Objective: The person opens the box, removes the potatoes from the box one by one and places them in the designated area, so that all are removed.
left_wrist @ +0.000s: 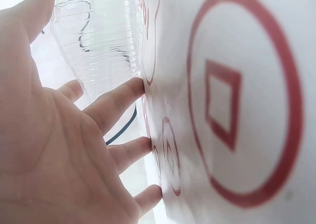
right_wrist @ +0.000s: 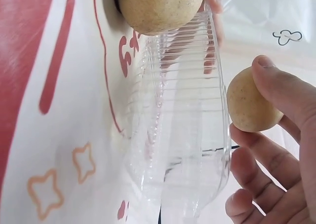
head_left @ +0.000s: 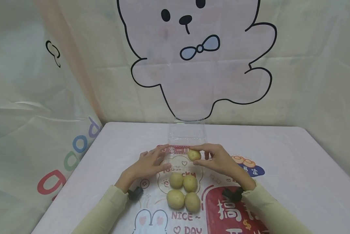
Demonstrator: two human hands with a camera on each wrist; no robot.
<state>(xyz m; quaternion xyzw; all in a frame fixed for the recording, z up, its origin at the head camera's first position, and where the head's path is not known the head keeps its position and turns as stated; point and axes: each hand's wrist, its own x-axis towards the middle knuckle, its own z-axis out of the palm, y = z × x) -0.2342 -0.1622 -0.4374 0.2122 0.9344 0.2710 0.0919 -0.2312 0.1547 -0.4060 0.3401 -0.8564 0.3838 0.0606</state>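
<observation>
My right hand (head_left: pixel 220 159) pinches a small round potato (head_left: pixel 194 155) between thumb and fingers. In the right wrist view this potato is just above the rim of a clear plastic clamshell box (right_wrist: pixel 190 115). The box's hinged lid (head_left: pixel 187 131) is folded back, away from me. My left hand (head_left: pixel 150 165) is at the box's left side, thumb by its near corner. In the left wrist view, that hand's fingers are spread, with the fingertips (left_wrist: pixel 140 86) down at the tabletop. Several more potatoes (head_left: pixel 176 199) lie grouped on the table on my side of the box.
The white table cover (head_left: pixel 128 139) carries printed drawings and a red panel (head_left: pixel 222 214) at the front right. Behind the table hangs a curtain (head_left: pixel 189 74) with a large cartoon animal, and another printed sheet (head_left: pixel 22 130) hangs at the left.
</observation>
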